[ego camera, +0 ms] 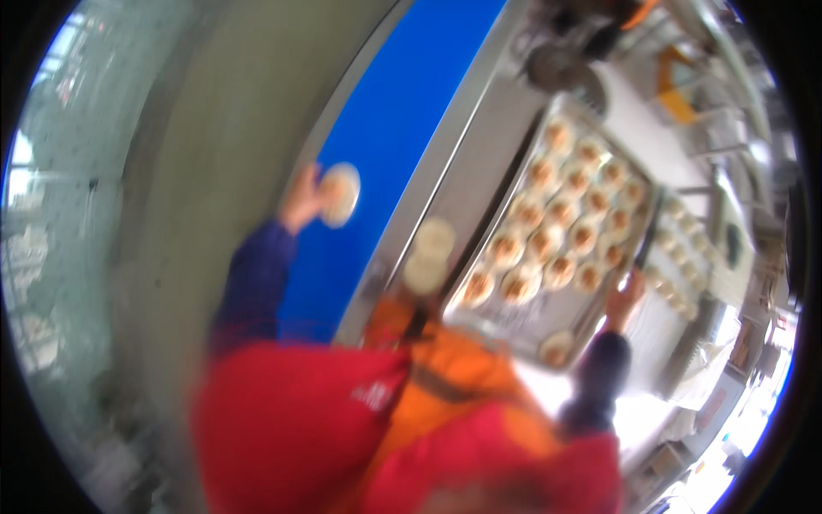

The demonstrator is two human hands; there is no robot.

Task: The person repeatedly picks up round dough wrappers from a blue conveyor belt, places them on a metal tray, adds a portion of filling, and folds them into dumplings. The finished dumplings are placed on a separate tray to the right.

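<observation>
My left hand [304, 198] holds a pale round piece of dough [341, 194] by its edge above a blue conveyor belt [379, 128]. At the right, my right hand [624, 297] is closed around a dark, narrow handle or bar [648, 228] along the far side of a metal tray. On the tray [507, 316] lie rows of pale dough rounds with brownish filling [559, 212] on top, and one more round [556, 347] sits apart near its lower corner. Two plain dough rounds [435, 238] overlap on the metal ledge between belt and tray. The picture is blurred.
Further right, small dough pieces [684, 257] lie in rows on a pale surface. Round dark metal items [565, 70] and a yellow-orange object [673, 87] stand beyond the tray. A metal rail [449, 160] runs beside the belt. Greenish floor [70, 257] shows at the left.
</observation>
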